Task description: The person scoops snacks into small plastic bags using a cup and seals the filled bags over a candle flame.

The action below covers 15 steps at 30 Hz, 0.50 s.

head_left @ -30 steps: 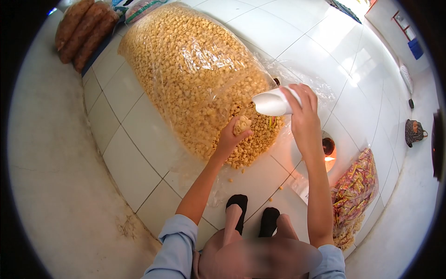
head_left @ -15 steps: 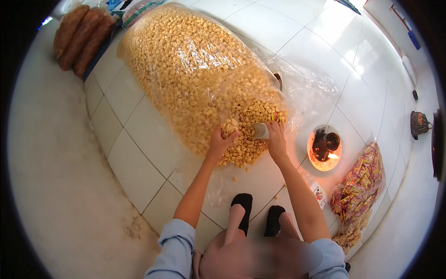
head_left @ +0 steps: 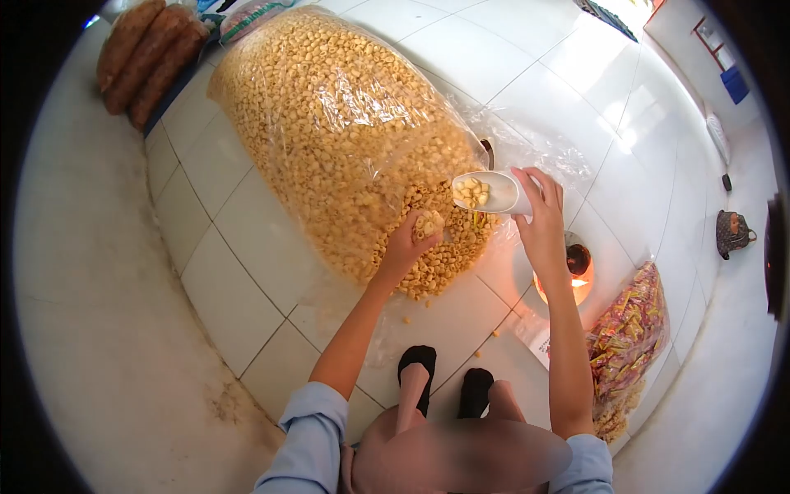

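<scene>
A huge clear plastic bag [head_left: 329,123] full of yellow ring-shaped snacks lies on the floor, its open end towards me. At that opening my left hand [head_left: 405,247] is closed round a small clear bag of snacks [head_left: 428,225]. My right hand [head_left: 541,206] grips a white scoop [head_left: 504,192] by its right end, above the loose snacks [head_left: 440,267]. Several snack pieces [head_left: 471,193] lie in the scoop's mouth, which points left, to the upper right of the small bag.
Right of my right forearm, a dish [head_left: 581,276] bears a small flame. A bag of red and yellow packets [head_left: 629,337] lies at the lower right. Long brown bags [head_left: 152,62] stand at the upper left. My feet in black socks [head_left: 418,360] are below.
My right hand dipped the scoop into the loose snacks, then raised it up and right. The scoop, earlier without visible snacks, now holds some. My left hand still holds the small bag.
</scene>
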Each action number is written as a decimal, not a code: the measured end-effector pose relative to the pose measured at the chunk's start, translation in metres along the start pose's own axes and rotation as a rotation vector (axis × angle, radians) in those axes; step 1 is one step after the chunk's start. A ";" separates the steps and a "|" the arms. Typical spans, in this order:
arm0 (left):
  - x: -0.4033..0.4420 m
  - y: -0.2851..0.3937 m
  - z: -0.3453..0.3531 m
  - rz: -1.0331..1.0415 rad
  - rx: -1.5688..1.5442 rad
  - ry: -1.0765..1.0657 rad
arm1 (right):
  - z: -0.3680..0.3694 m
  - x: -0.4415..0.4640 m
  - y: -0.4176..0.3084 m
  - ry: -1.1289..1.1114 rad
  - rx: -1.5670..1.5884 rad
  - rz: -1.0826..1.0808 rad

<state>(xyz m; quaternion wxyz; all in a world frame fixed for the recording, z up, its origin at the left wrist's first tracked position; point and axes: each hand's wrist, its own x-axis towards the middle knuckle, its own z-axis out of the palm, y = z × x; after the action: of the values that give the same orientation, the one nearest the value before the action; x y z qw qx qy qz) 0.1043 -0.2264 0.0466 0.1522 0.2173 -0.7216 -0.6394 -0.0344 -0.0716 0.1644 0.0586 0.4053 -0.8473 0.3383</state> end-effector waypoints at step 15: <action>0.005 -0.002 -0.004 0.005 -0.094 -0.021 | 0.028 -0.006 0.022 0.028 0.131 0.121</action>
<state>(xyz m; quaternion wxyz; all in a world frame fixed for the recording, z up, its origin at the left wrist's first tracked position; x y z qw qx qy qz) 0.1024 -0.2322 0.0446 0.1564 0.2014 -0.6929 -0.6744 -0.0414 -0.0749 0.1288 0.0233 0.3518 -0.8454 0.4012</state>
